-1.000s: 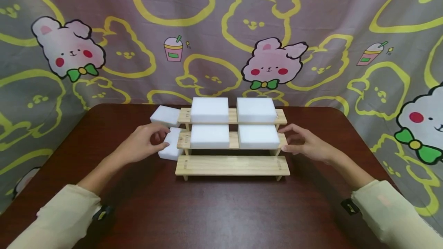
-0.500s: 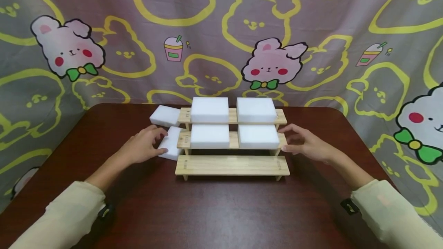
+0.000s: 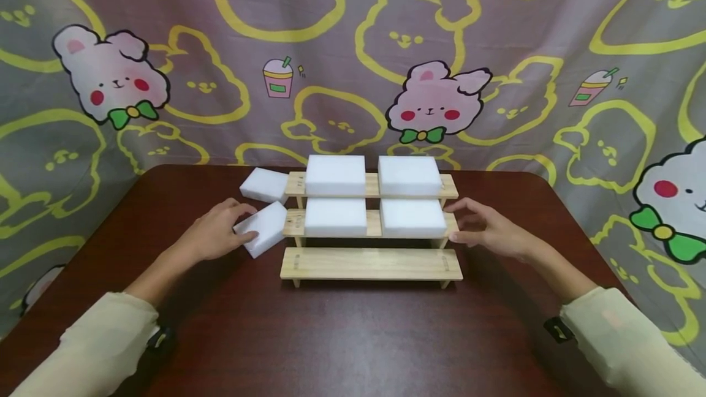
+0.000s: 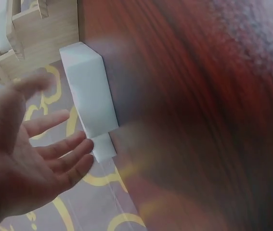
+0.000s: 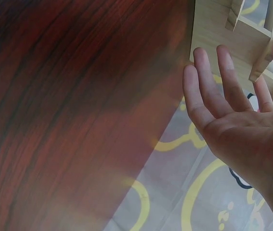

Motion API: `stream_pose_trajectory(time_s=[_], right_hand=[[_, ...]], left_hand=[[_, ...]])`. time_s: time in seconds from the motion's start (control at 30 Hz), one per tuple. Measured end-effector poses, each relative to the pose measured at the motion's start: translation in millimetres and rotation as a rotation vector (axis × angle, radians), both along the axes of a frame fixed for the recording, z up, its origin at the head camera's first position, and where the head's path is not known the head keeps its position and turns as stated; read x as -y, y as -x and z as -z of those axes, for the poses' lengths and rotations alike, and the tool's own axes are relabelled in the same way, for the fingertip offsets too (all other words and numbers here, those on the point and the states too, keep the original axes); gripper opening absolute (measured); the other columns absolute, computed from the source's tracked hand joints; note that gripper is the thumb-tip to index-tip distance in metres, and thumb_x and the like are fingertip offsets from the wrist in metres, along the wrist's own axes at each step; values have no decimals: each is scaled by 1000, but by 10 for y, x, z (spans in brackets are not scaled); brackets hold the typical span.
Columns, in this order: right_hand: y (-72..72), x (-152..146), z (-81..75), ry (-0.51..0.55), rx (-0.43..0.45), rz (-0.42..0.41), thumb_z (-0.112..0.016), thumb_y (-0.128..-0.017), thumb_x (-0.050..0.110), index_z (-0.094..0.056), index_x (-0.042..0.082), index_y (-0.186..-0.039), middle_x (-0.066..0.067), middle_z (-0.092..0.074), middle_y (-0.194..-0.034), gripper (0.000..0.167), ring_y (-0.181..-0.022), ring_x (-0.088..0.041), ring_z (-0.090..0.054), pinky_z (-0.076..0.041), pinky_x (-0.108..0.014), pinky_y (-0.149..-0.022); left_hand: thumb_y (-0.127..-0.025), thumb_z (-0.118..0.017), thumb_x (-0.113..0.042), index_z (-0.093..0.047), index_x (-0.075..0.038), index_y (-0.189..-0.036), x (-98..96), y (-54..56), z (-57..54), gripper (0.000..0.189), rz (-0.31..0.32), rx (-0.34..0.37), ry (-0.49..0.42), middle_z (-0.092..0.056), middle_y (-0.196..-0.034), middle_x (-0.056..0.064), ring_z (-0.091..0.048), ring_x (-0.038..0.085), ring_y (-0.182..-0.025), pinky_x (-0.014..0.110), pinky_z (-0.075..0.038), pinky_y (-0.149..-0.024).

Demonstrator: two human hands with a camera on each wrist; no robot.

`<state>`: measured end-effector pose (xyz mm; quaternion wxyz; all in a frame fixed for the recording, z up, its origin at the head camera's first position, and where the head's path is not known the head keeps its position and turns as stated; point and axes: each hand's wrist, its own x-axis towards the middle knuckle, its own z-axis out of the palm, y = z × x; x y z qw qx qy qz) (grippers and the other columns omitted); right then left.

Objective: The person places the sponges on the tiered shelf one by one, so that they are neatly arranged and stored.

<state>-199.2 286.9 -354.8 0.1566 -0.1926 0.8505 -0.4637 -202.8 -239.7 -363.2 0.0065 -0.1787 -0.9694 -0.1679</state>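
Note:
My left hand [image 3: 217, 231] is at the left end of a white foam block [image 3: 267, 225] lying skewed on the table beside the wooden stand. Its thumb overlaps that end in the head view; its fingers look loosely extended in the left wrist view, and firm contact cannot be told. At the right end of the three-tier wooden stand [image 3: 371, 264], my right hand [image 3: 493, 230] has its fingers extended around the middle tier's end; whether they touch it is unclear. White foam blocks [image 3: 335, 216] sit in pairs on the middle and top tiers. The lowest tier is bare.
Another white foam block [image 3: 263, 185] lies behind the skewed one, near the stand's top left end. A dark red-brown wooden table [image 3: 353, 342] carries everything. Behind its back edge hangs a patterned curtain [image 3: 342, 48].
The nearer loose foam block has turned and shifted left, its left end coming away from the stand. My left hand has drawn back slightly to the left. The right hand stays put.

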Motion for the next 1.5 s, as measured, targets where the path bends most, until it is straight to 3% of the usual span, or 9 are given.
stream_pose_trajectory(time_s=[0.13,0.53,0.93,1.27,1.5], right_hand=[[-8,5,-1,2,-1,-4,-73,-96,11,-47,2,-139,-24,-59,-124,51,-104,-33,-65,-59,-51,-84],[-3,8,-14,-4,8,-4,-73,-96,12,-46,3,-140,-25,-57,-128,53,-106,-33,-64,-59,-52,-86],[-3,-4,-13,7,-10,-11,-73,-96,11,-47,3,-139,-24,-59,-126,51,-105,-33,-65,-59,-51,-84],[-7,-15,-7,7,-2,-10,-73,-97,11,-46,2,-140,-25,-59,-124,52,-105,-33,-64,-59,-52,-85],[-9,-7,-2,1,3,-6,-73,-96,12,-46,2,-140,-24,-60,-123,52,-105,-34,-64,-59,-53,-85]], left_hand=[[-77,-90,-40,-63,0,-131,0,-4,13,72,12,51,37,-61,-112,23,-60,31,-90,48,-53,-70],[-74,-93,-23,-59,0,-134,68,-37,-9,73,37,114,4,-57,-108,25,-57,32,-87,47,-51,-73],[-76,-91,-22,-58,2,-134,150,-98,-146,71,16,70,-53,-55,-114,28,-57,39,-96,52,-51,-79],[-73,-92,-13,-58,2,-133,244,-180,-266,70,42,22,-147,-55,-118,27,-59,36,-96,49,-58,-79],[-70,-94,-12,-59,-2,-133,337,-224,-381,72,95,42,-152,-57,-120,22,-58,35,-99,51,-59,-81]])
